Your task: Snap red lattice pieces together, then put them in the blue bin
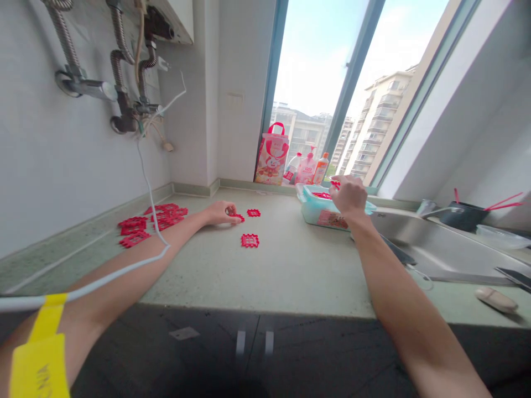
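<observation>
My left hand (219, 213) is closed on a red notched square piece (238, 218) at the countertop. Just right of it lies a second red square piece (253, 213), and nearer to me a third red square piece (250, 240) lies flat. Over the light-blue plastic box (317, 213), my right hand (349, 193) pinches another red piece (335, 184) between its fingertips. More red pieces (321, 195) show inside the box. A pile of red pieces (168, 214) is spread on the counter left of my left forearm.
A steel sink (440, 260) with a dark pot (463, 216) beyond it is at right. A white cable (145, 171) crosses above my left forearm. Bottles (307, 168) and a pink bag (271, 157) stand by the window. A pale oblong object (495, 298) lies near the front edge.
</observation>
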### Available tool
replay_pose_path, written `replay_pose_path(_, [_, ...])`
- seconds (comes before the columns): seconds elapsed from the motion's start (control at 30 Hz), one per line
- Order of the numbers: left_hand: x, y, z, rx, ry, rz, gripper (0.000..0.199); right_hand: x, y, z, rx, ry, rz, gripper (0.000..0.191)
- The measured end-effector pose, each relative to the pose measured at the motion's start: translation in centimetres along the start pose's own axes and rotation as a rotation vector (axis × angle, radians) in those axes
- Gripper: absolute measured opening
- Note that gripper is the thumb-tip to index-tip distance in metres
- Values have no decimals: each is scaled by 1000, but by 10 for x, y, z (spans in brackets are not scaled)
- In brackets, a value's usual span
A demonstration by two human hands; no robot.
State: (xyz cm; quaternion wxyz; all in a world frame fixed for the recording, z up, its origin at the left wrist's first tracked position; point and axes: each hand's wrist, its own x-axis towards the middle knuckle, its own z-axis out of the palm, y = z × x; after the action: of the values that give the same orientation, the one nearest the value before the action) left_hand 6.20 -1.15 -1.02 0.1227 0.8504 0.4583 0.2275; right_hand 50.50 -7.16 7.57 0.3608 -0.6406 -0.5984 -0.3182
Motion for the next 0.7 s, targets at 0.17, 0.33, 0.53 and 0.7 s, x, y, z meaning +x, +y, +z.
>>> replay_pose_path(0.17, [1,-2,1,0,4,5,41,-12,-5,17,-44,-289,141,43])
replay_pose_path(0.33, [3,-5,2,5,8,11,44,-21,-37,27,-78,-336,-51,57])
replay_pose_path(0.53, [1,-4,2,-17,3,10,43,-21,-40,28,-84,-342,-71,51])
replay_pose_path(0.7, [-1,-1,3,-44,0,13,43,-22,-50,27,-65,-341,-84,50])
